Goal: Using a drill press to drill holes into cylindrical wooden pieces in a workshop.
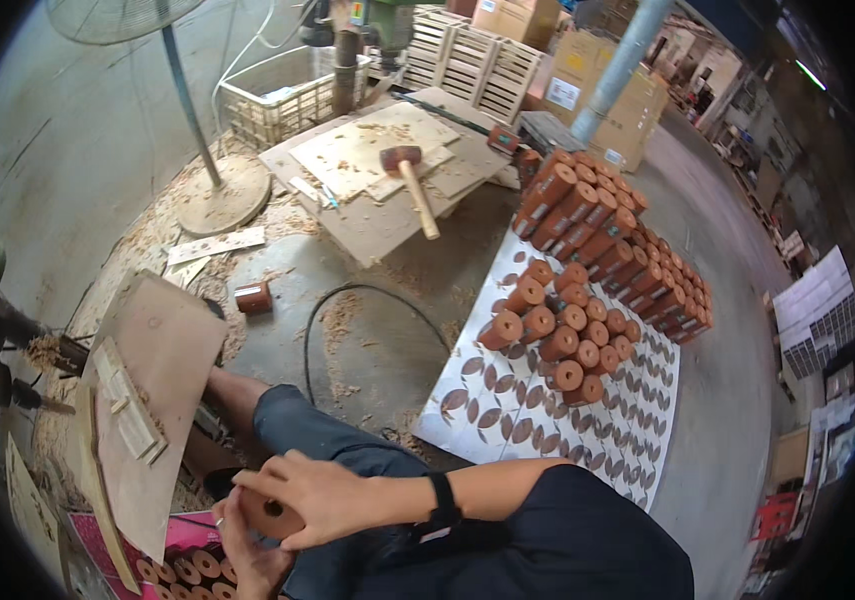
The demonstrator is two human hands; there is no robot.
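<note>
Near my lap, a reddish-brown cylinder [272, 518] with a round hole in its end face is between my hands. My left hand [247, 556] grips it from the lower left, thumb along its side. Over its top and right side curve the fingers of my right hand [322, 500], which wears a dark wristband. Part of the cylinder is hidden behind my fingers. Just below and left of my hands, several similar cylinders [187, 572] sit on a pink sheet [97, 535].
Many like cylinders [637, 255] are stacked on a leaf-patterned sheet [487, 415] at right. One lone cylinder [253, 297] lies on the floor near a black cable [309, 325]. A mallet [415, 190] rests on a board-topped table [367, 235]. Left stand a tilted board [157, 330] and a machine [7, 325].
</note>
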